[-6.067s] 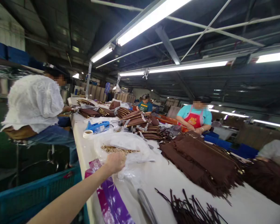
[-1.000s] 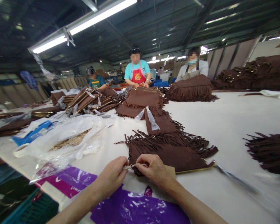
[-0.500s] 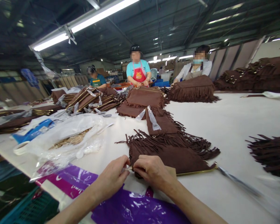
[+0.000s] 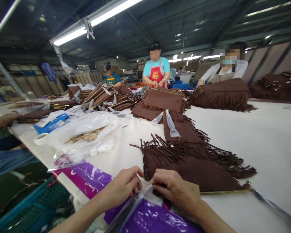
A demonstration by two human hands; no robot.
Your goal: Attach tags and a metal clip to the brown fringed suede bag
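1. Although the bag (image 4: 199, 174) stays flat just beyond the right hand (image 4: 173, 187), a clear sleeve (image 4: 133, 204) now shows between both hands, trailing to their near side over the purple wrap (image 4: 160, 220).
2. The left hand (image 4: 122, 186) curls its fingers onto the sleeve; the right hand pinches its upper end.
3. Attention thus seems to have shifted from the bag's corner to the sleeve; fingers hide whether the two join.
4. A tan card (image 4: 193, 187) juts out beside the right hand, and a strap (image 4: 273, 204) trails farther right.
5. Beyond the left hand, the counter (image 4: 215, 124) bears a plastic bag (image 4: 104, 119), tape (image 4: 41, 141) and a blue tool (image 4: 53, 123).
6. The purple wrap, spread beneath the hands, could crowd the sleeve.
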